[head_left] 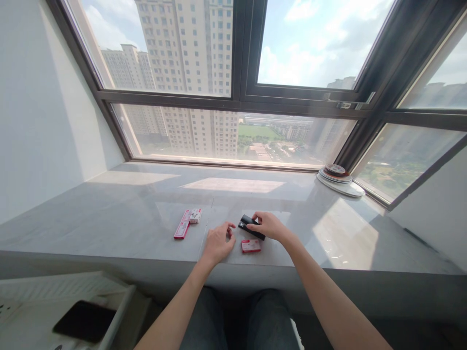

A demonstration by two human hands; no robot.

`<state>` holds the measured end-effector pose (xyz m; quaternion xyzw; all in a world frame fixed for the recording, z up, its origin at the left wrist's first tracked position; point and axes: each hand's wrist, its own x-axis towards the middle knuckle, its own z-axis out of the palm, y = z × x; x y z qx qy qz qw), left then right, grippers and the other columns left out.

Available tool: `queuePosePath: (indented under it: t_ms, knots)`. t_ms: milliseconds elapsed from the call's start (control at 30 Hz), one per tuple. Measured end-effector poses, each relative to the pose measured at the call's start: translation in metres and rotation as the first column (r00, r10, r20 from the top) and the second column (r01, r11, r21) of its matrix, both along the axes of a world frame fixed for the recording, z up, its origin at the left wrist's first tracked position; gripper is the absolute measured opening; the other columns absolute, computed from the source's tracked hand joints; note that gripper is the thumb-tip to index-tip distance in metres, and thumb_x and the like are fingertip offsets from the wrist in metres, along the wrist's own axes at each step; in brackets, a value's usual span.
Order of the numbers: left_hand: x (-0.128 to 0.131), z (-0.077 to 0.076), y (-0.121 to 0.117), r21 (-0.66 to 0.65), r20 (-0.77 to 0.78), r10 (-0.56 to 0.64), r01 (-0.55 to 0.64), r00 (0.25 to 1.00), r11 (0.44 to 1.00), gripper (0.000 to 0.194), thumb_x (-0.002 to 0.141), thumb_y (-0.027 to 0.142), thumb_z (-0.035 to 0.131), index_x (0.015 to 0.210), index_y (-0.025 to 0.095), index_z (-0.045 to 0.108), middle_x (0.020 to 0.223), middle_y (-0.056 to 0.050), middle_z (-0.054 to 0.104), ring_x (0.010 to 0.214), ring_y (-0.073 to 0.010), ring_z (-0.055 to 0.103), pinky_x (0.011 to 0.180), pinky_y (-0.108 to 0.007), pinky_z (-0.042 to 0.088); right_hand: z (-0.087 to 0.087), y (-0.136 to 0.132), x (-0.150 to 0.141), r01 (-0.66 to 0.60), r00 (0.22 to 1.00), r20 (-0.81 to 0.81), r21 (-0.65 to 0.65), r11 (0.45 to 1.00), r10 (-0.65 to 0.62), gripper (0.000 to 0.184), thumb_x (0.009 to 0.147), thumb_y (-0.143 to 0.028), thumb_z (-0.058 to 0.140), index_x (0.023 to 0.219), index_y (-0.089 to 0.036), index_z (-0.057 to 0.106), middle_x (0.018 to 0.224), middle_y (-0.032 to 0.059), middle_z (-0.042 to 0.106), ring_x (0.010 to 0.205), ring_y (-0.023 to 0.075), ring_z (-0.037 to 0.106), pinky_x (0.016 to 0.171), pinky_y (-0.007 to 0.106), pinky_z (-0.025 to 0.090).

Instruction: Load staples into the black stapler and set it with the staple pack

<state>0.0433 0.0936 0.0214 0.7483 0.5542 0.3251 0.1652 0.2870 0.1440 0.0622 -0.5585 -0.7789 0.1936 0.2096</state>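
Note:
A black stapler (246,229) lies on the pale stone windowsill. My right hand (269,225) holds it from the right, thumb on the near side and fingers over the top. To its left, my left hand (218,243) rests low over the sill, its fingers loosely bent and apart; nothing shows in them. Just in front of the stapler is a small red-and-white box (251,246). Further left lies a long flat pink-and-white box (182,225), and a small white box with red edges (195,216) touches its upper right side.
A stack of round plates or lids (341,189) stands in the far right corner by the window frame (239,102). Below the sill at left is a white plastic container (124,306) with a dark phone-like slab (84,321). My knees are under the front edge.

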Motion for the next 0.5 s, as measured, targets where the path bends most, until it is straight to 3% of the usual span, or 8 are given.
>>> queuePosePath:
  t_ms: [100, 200, 300, 400, 500]
  knots:
    - [0.001, 0.004, -0.005, 0.024, -0.003, -0.146, 0.146, 0.989, 0.989, 0.054, 0.076, 0.006, 0.052, 0.123, 0.031, 0.063, 0.117, -0.002, 0.069, 0.109, -0.0223, 0.061, 0.092, -0.035, 0.041, -0.024, -0.013, 0.018, 0.094, 0.978, -0.182, -0.048, 0.994, -0.101, 0.053, 0.086, -0.065, 0.062, 0.108, -0.019, 0.073, 0.066, -0.0029, 0.051, 0.062, 0.0148, 0.047, 0.056, 0.024, 0.030]
    - [0.008, 0.010, -0.008, 0.026, -0.020, -0.343, 0.343, 0.939, 0.939, 0.074, 0.070, 0.000, 0.044, 0.133, 0.036, 0.061, 0.137, 0.000, 0.061, 0.124, -0.0220, 0.055, 0.102, -0.036, 0.041, -0.040, -0.031, 0.025, 0.153, 0.927, -0.337, -0.062, 0.986, -0.165, 0.063, 0.091, -0.071, 0.051, 0.112, -0.016, 0.072, 0.064, -0.0019, 0.048, 0.061, 0.0157, 0.045, 0.054, 0.024, 0.032]
    - [0.019, 0.013, -0.012, 0.024, -0.091, -0.478, 0.482, 0.874, 0.876, 0.074, 0.073, 0.002, 0.044, 0.134, 0.040, 0.061, 0.147, 0.004, 0.054, 0.129, -0.0227, 0.051, 0.110, -0.040, 0.038, -0.044, -0.045, 0.021, 0.192, 0.897, -0.402, -0.028, 0.981, -0.187, 0.064, 0.090, -0.073, 0.049, 0.107, -0.016, 0.073, 0.064, -0.0001, 0.050, 0.062, 0.0168, 0.046, 0.055, 0.025, 0.034]
    - [0.025, 0.012, -0.016, 0.035, -0.166, -0.510, 0.522, 0.844, 0.853, 0.068, 0.074, 0.008, 0.052, 0.133, 0.040, 0.061, 0.150, 0.005, 0.050, 0.132, -0.0249, 0.047, 0.112, -0.042, 0.036, -0.042, -0.051, 0.015, 0.231, 0.874, -0.439, -0.001, 0.973, -0.208, 0.065, 0.089, -0.074, 0.049, 0.103, -0.016, 0.075, 0.063, 0.0007, 0.052, 0.061, 0.0174, 0.045, 0.056, 0.026, 0.035]
    - [0.019, 0.007, -0.014, 0.065, -0.172, -0.395, 0.410, 0.903, 0.910, 0.055, 0.077, 0.018, 0.060, 0.129, 0.036, 0.061, 0.144, 0.000, 0.053, 0.130, -0.0266, 0.047, 0.110, -0.042, 0.038, -0.043, -0.055, 0.012, 0.250, 0.866, -0.448, -0.001, 0.968, -0.224, 0.067, 0.090, -0.074, 0.047, 0.101, -0.015, 0.075, 0.063, 0.0005, 0.052, 0.062, 0.0174, 0.045, 0.056, 0.025, 0.035]
